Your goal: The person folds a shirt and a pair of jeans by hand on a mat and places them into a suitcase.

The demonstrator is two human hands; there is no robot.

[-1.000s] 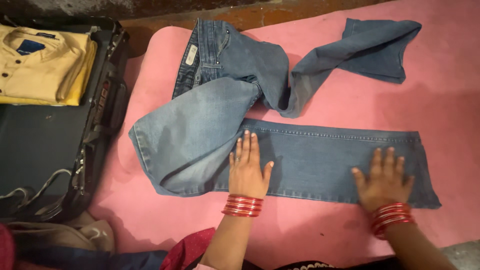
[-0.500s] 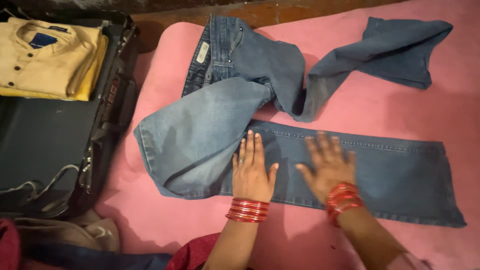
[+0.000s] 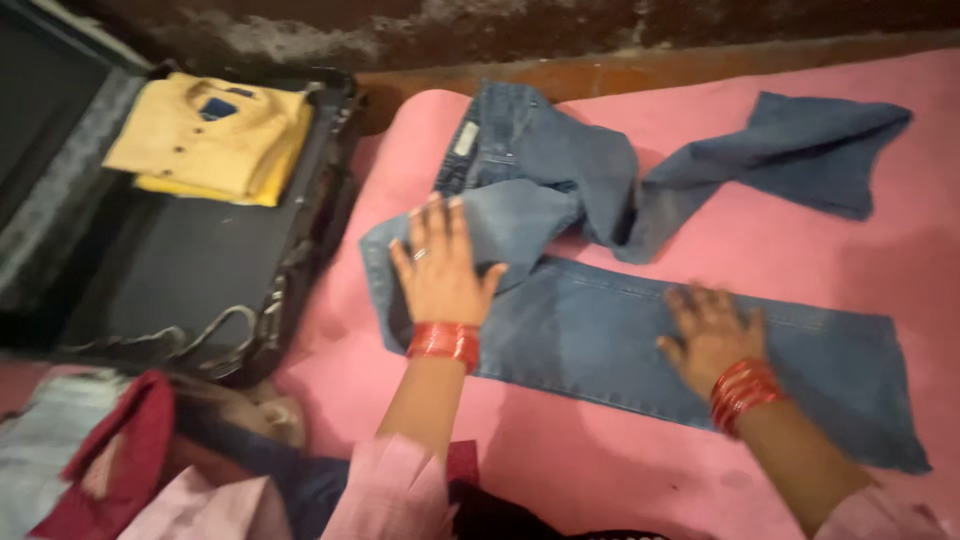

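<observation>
Nearest the wearer: a heap of loose clothes (image 3: 150, 470) at lower left, and two forearms with red bangles (image 3: 444, 340) at the wrists. On the pink mat (image 3: 620, 470): blue jeans (image 3: 600, 330), the near leg laid out straight, with the right hand (image 3: 712, 334) open and flat on it, and the left hand (image 3: 443, 268) open, palm down, on the folded-over end of that leg. Beyond: the waistband and the other leg, twisted toward the right; at far left, an open dark suitcase (image 3: 150, 270) holding a folded yellow shirt (image 3: 212, 135).
</observation>
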